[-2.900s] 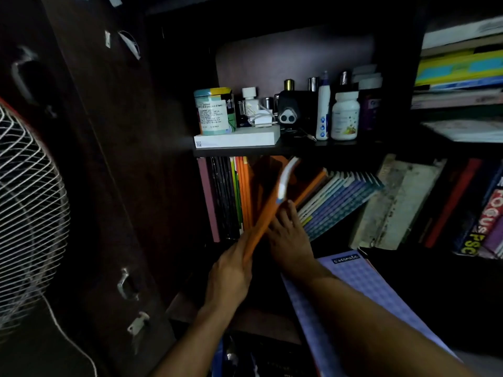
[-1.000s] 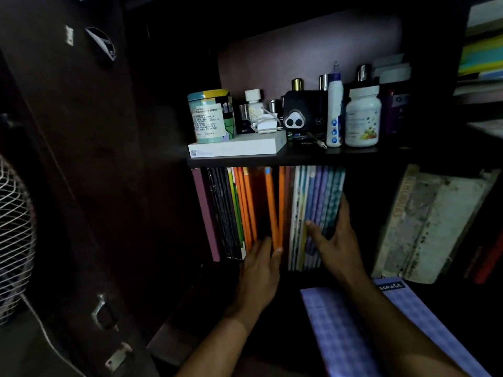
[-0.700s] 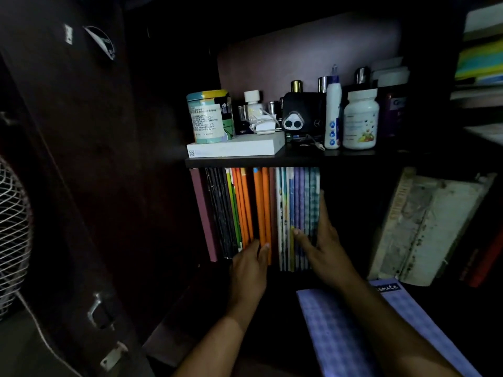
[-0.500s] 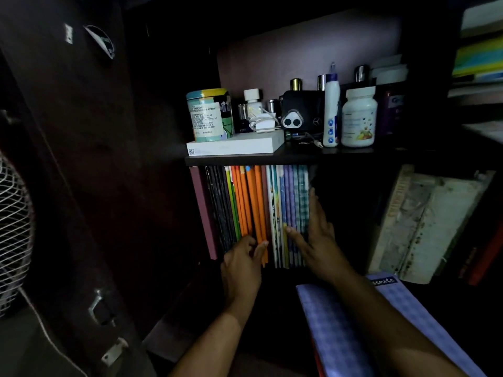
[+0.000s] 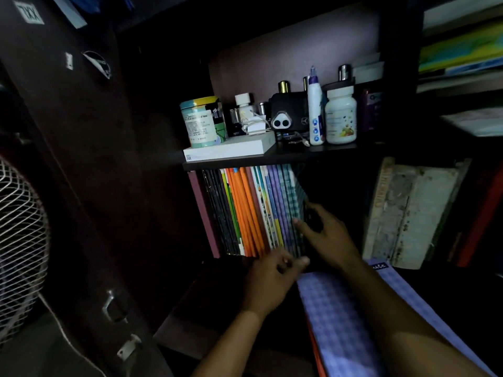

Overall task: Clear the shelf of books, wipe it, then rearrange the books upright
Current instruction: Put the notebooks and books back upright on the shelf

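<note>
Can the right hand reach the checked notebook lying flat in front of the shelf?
Probably yes: the right hand is at the upright books, and the checked notebook lies directly under its forearm, uncovered.

Stood in a row of books (image 5: 253, 210) on the lower shelf (image 5: 231, 261), packed against its left wall, leaning slightly left at the top. Rested directly under the upper shelf (image 5: 313, 152), which carried a flat box (image 5: 228, 151) at its front left, a tin (image 5: 201, 122) on that box, and a bottle (image 5: 340, 115) further right. Hovered before the row's foot: left hand (image 5: 272, 278); touched the row's rightmost spine: right hand (image 5: 326, 235). Lay flat in front, below the right forearm: a notebook (image 5: 340, 322). Leaned to the right, well apart from the row: old thick books (image 5: 408, 213). Stood far left, outside the cabinet: a fan (image 5: 19, 248).
</note>
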Demonstrator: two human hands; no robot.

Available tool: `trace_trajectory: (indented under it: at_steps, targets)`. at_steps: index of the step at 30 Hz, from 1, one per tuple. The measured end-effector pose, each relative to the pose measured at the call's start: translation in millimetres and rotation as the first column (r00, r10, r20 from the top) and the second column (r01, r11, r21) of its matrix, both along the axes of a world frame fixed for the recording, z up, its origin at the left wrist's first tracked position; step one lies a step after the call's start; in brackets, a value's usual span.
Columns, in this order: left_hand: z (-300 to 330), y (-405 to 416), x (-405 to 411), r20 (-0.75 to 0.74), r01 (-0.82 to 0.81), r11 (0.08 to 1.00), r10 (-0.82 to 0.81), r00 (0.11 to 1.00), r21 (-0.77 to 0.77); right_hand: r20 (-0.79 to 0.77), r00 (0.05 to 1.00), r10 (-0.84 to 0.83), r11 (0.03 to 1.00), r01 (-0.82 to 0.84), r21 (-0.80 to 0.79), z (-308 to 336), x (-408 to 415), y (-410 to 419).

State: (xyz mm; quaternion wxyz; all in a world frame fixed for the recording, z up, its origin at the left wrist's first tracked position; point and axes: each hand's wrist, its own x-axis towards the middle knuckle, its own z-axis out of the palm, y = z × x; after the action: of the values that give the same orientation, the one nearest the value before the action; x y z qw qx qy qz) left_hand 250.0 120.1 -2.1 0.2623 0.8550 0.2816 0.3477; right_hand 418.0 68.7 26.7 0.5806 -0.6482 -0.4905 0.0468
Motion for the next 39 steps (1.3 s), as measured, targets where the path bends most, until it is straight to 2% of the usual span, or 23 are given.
trace_trajectory:
  at_steps: [2,3,4,6,7,10,12,14,16,18,20,21,23,25,27,30,33,36,39]
  targets:
    - [-4,-22,1,-0.299,0.066,0.998,-0.066,0.952,-0.009,-0.015,0.999,-0.03,0.999,0.03,-0.013,8,-1,-3]
    - [-7,-26,1,-0.379,0.061,0.998,-0.049,0.924,0.019,-0.023,0.999,-0.041,0.999,0.04,-0.034,10,-2,-5]
    - [-8,-26,1,-0.387,0.06,0.997,-0.036,0.921,0.05,-0.036,0.998,-0.042,0.998,0.039,-0.059,14,-3,-6]
    - [-9,-21,3,-0.345,0.083,0.995,-0.058,0.937,0.057,-0.079,0.996,-0.038,0.99,0.027,-0.141,15,-1,-8]
    - [-8,-15,3,-0.329,0.096,0.994,-0.076,0.941,0.046,-0.049,0.998,-0.03,0.976,0.019,-0.216,18,2,-10]
    - [-11,-11,1,-0.22,0.177,0.977,-0.199,0.955,-0.119,0.233,0.969,0.085,0.893,0.03,-0.448,13,15,-39]
    - [-10,-11,-3,-0.056,0.259,0.932,-0.282,0.958,-0.255,0.349,0.92,0.18,0.881,0.008,-0.474,3,22,-63]
    - [-7,-14,-5,0.011,0.295,0.907,-0.306,0.952,-0.299,0.458,0.862,0.218,0.91,-0.011,-0.414,-7,25,-80]
    - [-3,-17,-9,0.033,0.305,0.891,-0.313,0.949,-0.335,0.491,0.856,0.161,0.959,-0.019,-0.282,-10,29,-88]
    - [2,-16,-14,0.157,0.309,0.86,-0.268,0.951,-0.405,0.386,0.92,0.071,0.991,-0.02,-0.134,-5,30,-95]
    - [8,-13,-22,0.367,0.288,0.814,-0.099,0.925,-0.505,0.19,0.981,0.027,1.0,-0.025,-0.013,1,29,-102]
    - [12,-11,-27,0.457,0.279,0.789,0.003,0.889,-0.548,0.134,0.991,0.024,1.0,-0.026,0.009,3,26,-103]
    - [15,-8,-32,0.557,0.304,0.74,0.114,0.823,-0.6,0.097,0.993,0.062,0.996,-0.055,-0.07,2,21,-102]
    - [15,-7,-33,0.571,0.321,0.712,0.135,0.81,-0.624,0.054,0.981,0.185,0.958,-0.167,-0.234,-4,14,-100]
    - [17,-10,-31,0.568,0.317,0.698,0.155,0.808,-0.642,0.027,0.969,0.247,0.938,-0.232,-0.256,-9,14,-95]
    - [19,-19,-28,0.51,0.335,0.657,0.089,0.855,-0.676,0.048,0.974,0.222,0.974,-0.218,-0.066,-4,11,-96]
    - [17,-29,-25,0.439,0.387,0.612,-0.072,0.895,-0.69,0.09,0.991,0.098,0.987,-0.109,0.118,5,3,-100]
    - [13,-34,-23,0.332,0.386,0.676,-0.215,0.918,-0.628,0.02,0.998,-0.051,0.956,0.043,0.29,10,-1,-104]
    - [10,-37,-20,0.334,0.311,0.774,-0.136,0.933,-0.552,0.034,0.996,-0.08,0.938,0.064,0.34,10,-5,-106]
